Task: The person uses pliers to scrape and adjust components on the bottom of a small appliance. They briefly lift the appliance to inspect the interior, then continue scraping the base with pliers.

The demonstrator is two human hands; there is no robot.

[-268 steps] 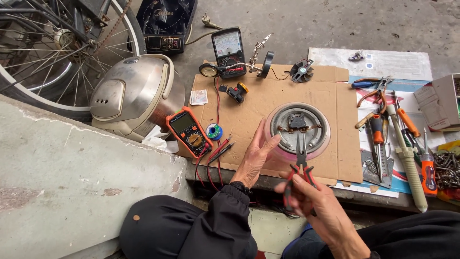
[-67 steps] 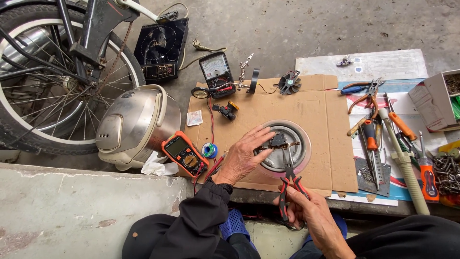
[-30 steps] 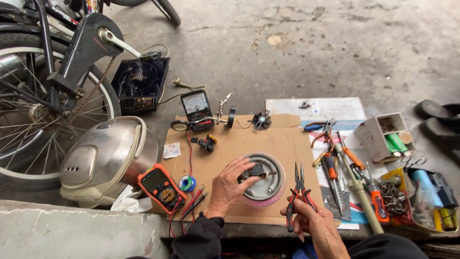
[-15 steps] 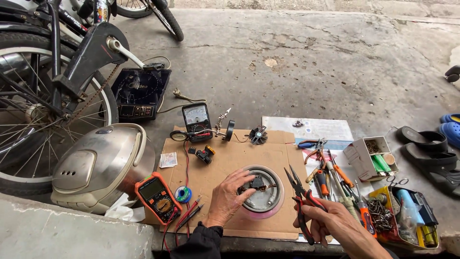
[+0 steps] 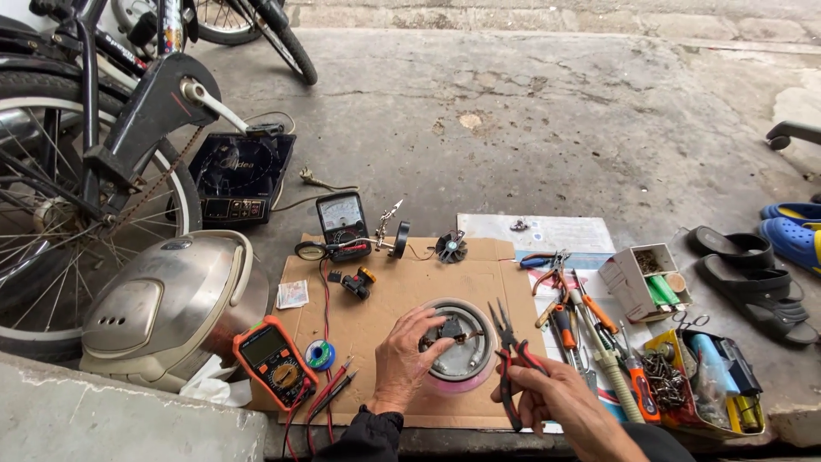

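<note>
My left hand [image 5: 409, 358] rests on the left side of a round metal heating plate [image 5: 469, 353], fingertips pinching a small dark part near its middle. The plate sits on a pink ring on a sheet of cardboard [image 5: 393, 291]. My right hand [image 5: 560, 402] holds red-handled needle-nose pliers [image 5: 506, 342] just right of the plate, jaws pointing up and away from me.
An orange multimeter [image 5: 275, 361] with red leads and a solder spool [image 5: 320, 353] lie to the left, beside a silver rice cooker body [image 5: 171, 304]. An analog meter [image 5: 341, 221] stands at the back. Screwdrivers and pliers [image 5: 581, 321], small boxes [image 5: 641, 278], sandals and a bicycle wheel surround the cardboard.
The view has tilted up and back. My right hand has raised the pliers closer to the plate's right edge. My left hand stays on the plate.
</note>
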